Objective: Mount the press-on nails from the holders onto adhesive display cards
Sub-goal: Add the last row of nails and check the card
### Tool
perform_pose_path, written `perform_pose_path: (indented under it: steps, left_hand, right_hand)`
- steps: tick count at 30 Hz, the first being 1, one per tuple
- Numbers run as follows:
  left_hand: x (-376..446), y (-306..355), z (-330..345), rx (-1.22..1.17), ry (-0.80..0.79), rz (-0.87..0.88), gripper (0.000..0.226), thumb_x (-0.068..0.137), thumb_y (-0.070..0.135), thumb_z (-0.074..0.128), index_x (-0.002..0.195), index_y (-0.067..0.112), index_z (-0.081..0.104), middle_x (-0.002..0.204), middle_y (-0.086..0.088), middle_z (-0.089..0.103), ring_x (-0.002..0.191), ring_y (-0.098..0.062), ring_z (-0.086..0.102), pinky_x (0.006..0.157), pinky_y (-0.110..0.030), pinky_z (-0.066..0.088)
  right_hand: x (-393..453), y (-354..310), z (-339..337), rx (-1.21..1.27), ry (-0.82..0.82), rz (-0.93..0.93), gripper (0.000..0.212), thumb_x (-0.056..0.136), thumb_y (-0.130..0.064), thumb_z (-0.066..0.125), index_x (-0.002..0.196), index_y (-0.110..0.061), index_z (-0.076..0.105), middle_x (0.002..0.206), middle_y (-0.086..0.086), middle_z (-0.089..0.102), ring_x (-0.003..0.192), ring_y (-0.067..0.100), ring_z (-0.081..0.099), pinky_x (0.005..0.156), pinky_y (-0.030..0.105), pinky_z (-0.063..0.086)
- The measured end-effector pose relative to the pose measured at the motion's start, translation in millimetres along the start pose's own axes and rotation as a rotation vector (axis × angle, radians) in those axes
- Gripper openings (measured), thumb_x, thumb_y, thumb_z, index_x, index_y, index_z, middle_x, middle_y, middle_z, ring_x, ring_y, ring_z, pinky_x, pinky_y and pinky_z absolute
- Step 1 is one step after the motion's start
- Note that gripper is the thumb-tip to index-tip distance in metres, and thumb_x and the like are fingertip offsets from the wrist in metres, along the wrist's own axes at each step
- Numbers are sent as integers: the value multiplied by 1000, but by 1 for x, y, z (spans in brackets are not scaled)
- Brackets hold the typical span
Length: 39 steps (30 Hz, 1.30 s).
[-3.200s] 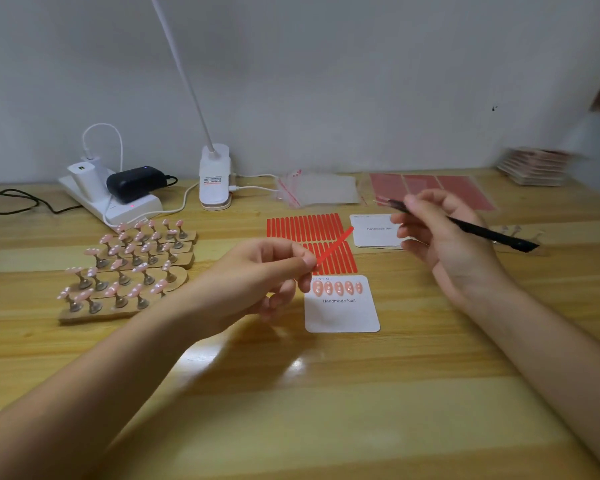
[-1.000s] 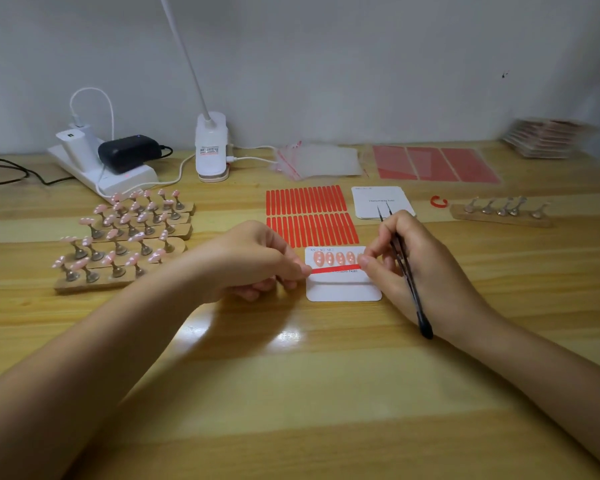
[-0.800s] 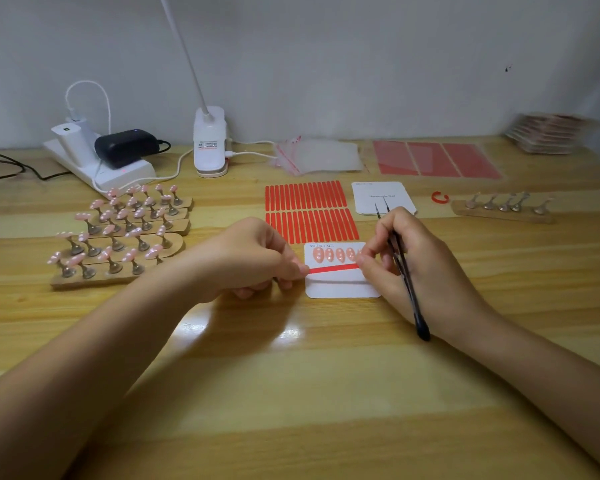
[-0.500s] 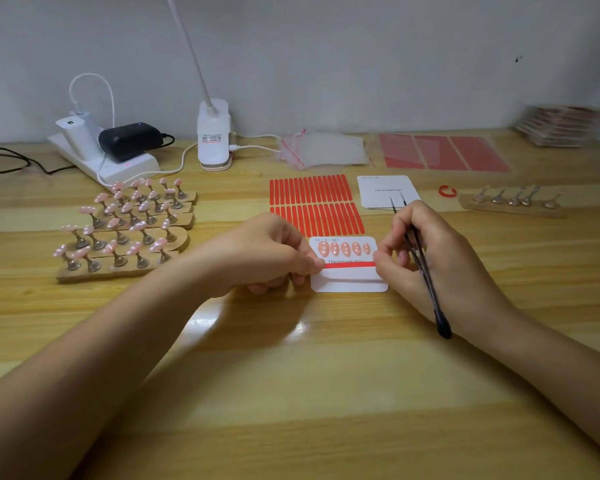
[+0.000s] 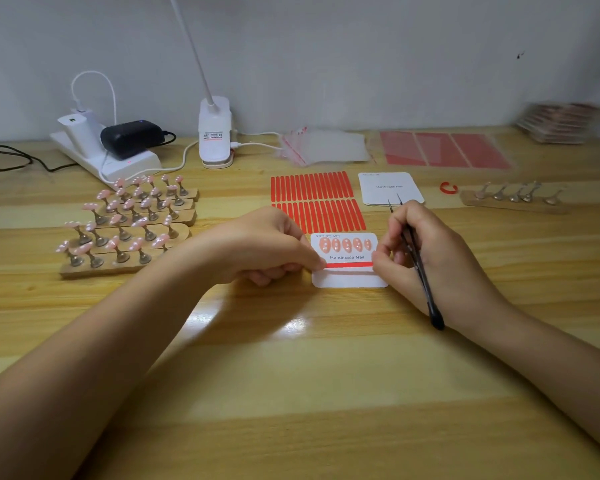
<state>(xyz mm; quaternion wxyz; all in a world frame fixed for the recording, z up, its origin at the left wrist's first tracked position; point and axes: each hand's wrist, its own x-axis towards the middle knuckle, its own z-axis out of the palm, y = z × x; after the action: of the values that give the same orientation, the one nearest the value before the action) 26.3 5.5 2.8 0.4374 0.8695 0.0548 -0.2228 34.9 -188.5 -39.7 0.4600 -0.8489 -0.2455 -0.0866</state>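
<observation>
Your white card (image 5: 349,280) lies flat near the middle of the tabletop (image 5: 291,393), with five pink nails (image 5: 345,244) in a row along its far edge and a red strip (image 5: 349,264) running across it just under the printed words. Your left hand (image 5: 257,247) pinches the strip's left end at the card's left edge, fingers curled. Your right hand (image 5: 430,258) pinches the right end at the card's right edge, and the same hand grips black tweezers (image 5: 418,265) whose tips point away from you. Just beyond the card sits a sheet of red strips (image 5: 317,200), and a second card (image 5: 390,188) beside it. Toward the left edge stand wooden holders (image 5: 129,226) full of pink nails. Toward the right edge lies one empty holder (image 5: 513,200).
</observation>
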Motion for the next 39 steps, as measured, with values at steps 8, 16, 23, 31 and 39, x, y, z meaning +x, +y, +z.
perform_pose_path:
  steps: [8, 16, 23, 31, 39]
  left_hand:
    - [1, 2, 2, 29, 14, -7, 26, 76, 13, 73, 58, 13, 55, 41, 5, 40, 32, -9, 32, 33, -14, 25]
    - [1, 3, 2, 54, 24, -30, 21, 77, 14, 71, 62, 12, 57, 41, 5, 43, 31, -8, 34, 34, -12, 28]
    - [4, 5, 4, 80, 53, -36, 17, 77, 12, 69, 66, 10, 57, 39, 5, 43, 30, -9, 34, 35, -12, 30]
    - [6, 7, 3, 89, 65, -56, 19, 76, 15, 70, 63, 13, 57, 37, 7, 44, 29, -7, 36, 35, -11, 30]
    - [-1, 1, -1, 219, 95, -34, 29, 73, 33, 76, 59, 13, 61, 37, 7, 46, 31, -6, 39, 34, -11, 31]
  right_hand:
    - [0, 0, 0, 6, -17, 6, 32, 76, 1, 62, 75, -23, 42, 67, 10, 55, 56, 19, 49, 57, 27, 41]
    - [0, 1, 0, 17, -47, 19, 32, 75, -3, 64, 75, -26, 41, 63, -12, 55, 53, 5, 47, 57, 23, 41]
    - [1, 3, 0, 10, -52, 1, 32, 74, -5, 64, 74, -26, 40, 70, -19, 57, 54, 2, 49, 57, 16, 39]
    - [0, 3, -1, 8, -66, -6, 32, 76, -3, 65, 76, -25, 41, 68, -16, 57, 55, 3, 50, 57, 17, 41]
    - [1, 2, 0, 14, -67, -7, 32, 76, -3, 64, 75, -25, 41, 68, -19, 56, 55, 2, 49, 57, 16, 40]
